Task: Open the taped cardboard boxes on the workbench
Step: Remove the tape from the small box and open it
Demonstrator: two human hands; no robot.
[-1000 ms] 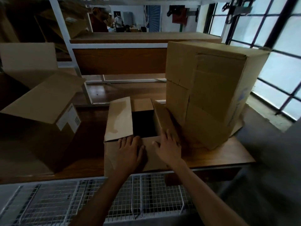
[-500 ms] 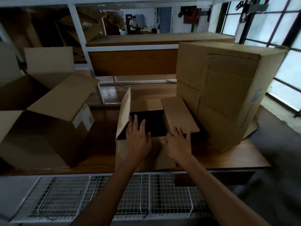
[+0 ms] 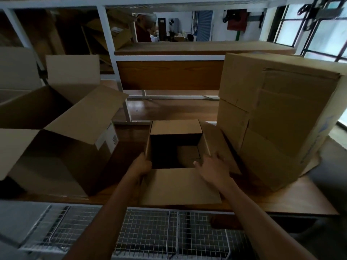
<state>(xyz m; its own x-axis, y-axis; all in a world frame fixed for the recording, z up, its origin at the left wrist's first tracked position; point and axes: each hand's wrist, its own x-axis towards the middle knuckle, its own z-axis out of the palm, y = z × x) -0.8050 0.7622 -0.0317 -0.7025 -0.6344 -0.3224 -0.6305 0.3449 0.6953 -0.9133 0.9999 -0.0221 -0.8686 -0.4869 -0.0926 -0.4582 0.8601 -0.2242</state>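
The small box [image 3: 180,186] sits open at the middle of the desk's [image 3: 300,199] near edge, its flaps spread and its interior dark. The left hand [image 3: 141,166] grips the left flap with curled fingers. The right hand [image 3: 212,167] rests straight, spread fingers on the right flap. A large open box [image 3: 56,166] stands to the left, and a tall closed box [image 3: 277,117] crowds the right flap.

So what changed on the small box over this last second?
Both hands left the near flap. The left hand moved to the left flap of the small box and pushed it outward; its fingers are hidden. The right hand moved onto the right flap, pressing it outward. The large open box and tall closed box stayed put.
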